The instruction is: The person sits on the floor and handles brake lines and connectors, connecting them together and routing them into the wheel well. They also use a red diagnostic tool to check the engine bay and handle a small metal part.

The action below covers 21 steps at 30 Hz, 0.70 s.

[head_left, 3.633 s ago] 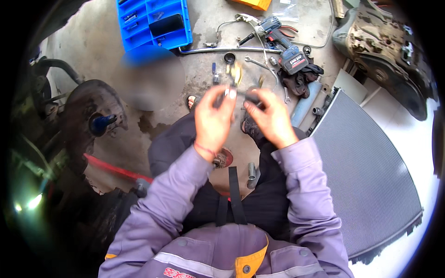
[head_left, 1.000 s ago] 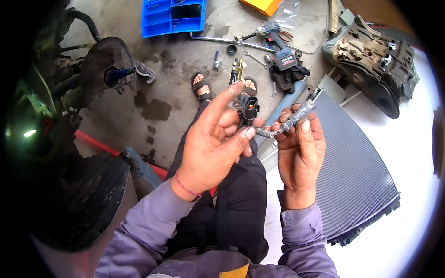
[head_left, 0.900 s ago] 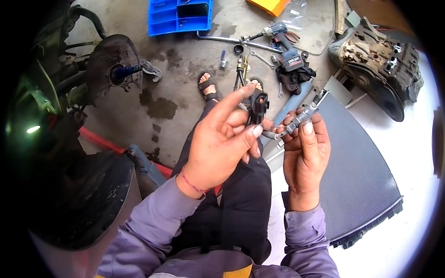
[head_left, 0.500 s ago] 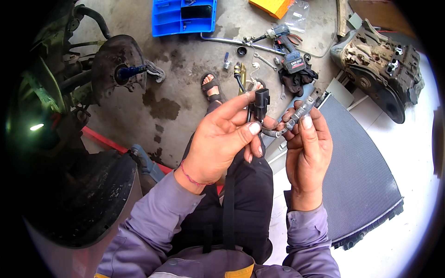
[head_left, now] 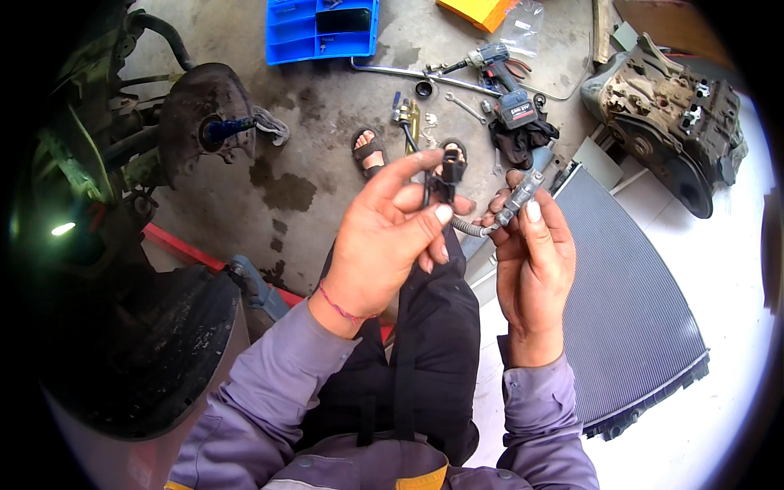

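Observation:
My left hand [head_left: 377,241] pinches a black electrical connector [head_left: 448,178] between thumb and fingers, its end tipped up toward me. A dark cable runs beside it, partly hidden by the fingers. To the right, my right hand [head_left: 536,265] is closed on a grey, dirty connector [head_left: 518,200], the thumb pressed along its side. A short ribbed grey conduit [head_left: 470,229] runs from the grey connector toward the left fingers. The two connectors are apart, held above my knees.
Beyond my feet lie a cordless impact wrench [head_left: 505,86], a spanner [head_left: 465,108], a long metal bar [head_left: 392,72] and a blue parts tray [head_left: 282,51]. At left is a brake disc [head_left: 233,90] on a car's hub. A radiator [head_left: 629,302] and an engine block [head_left: 661,122] lie right.
Both hands have shifted slightly left. The black connector has tilted, with its end now turned more toward me. The grey connector has been turned a little in my right fingers.

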### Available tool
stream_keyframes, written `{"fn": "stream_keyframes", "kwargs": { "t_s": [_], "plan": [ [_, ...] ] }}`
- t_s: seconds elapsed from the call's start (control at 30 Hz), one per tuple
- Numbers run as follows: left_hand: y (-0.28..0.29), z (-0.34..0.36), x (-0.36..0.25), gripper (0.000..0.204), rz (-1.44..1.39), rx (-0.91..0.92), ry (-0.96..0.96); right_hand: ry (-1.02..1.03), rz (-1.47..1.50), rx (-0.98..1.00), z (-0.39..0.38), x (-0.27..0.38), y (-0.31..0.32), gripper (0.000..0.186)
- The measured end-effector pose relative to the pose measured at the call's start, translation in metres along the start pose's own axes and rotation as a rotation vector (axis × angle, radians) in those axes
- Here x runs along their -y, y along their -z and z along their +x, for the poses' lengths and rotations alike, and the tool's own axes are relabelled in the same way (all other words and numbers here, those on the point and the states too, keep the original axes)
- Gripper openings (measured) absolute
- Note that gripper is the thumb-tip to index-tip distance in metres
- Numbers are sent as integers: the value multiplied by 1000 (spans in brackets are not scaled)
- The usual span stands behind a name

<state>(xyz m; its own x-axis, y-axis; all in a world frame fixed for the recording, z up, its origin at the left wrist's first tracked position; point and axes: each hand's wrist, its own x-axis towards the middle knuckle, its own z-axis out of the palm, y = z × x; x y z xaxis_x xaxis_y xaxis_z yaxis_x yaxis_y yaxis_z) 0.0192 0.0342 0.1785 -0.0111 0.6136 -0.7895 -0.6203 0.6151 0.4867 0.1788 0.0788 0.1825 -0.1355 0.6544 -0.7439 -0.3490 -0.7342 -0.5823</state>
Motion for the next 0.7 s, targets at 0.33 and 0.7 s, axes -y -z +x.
{"fn": "stream_keyframes", "kwargs": {
  "t_s": [0.33,0.7],
  "plan": [
    [2,4,16,47,99,48,-9,-2,95,-18,6,0,18,43],
    [1,3,26,46,5,71,34,99,-39,32,-5,-2,14,35]
  ]
}}
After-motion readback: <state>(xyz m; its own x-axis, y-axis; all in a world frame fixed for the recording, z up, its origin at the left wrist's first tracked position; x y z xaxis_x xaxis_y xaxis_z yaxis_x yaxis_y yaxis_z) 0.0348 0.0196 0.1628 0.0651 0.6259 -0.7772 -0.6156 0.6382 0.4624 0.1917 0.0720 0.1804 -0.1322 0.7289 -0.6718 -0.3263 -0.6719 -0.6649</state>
